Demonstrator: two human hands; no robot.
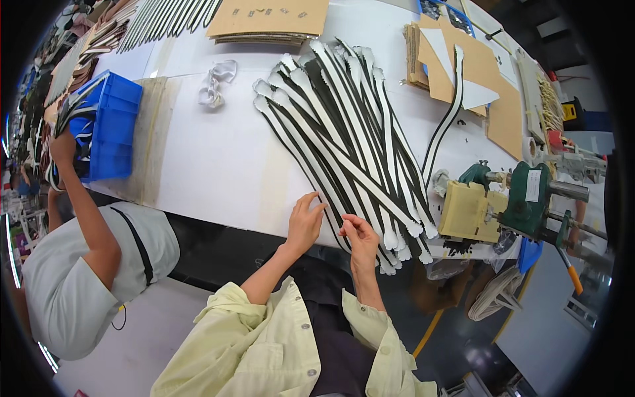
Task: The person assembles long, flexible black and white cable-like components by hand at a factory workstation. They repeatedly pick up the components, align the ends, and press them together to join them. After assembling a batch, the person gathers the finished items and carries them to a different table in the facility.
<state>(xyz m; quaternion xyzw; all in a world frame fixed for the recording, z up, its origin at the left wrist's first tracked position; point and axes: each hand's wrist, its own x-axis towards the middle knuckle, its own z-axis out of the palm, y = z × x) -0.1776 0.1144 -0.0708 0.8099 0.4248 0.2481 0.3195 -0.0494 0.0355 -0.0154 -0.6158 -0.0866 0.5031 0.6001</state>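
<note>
- Right hand pinches one strip end at table edge.
- Left hand spread, fingertips on strips.
- Pile fanned mid-table; most strips appear untouched, judging by the spread.

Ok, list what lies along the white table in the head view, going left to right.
Blue crate → small white tangle of strips → pile of black-and-white strips → single strip → green and cream bench machine.
</note>
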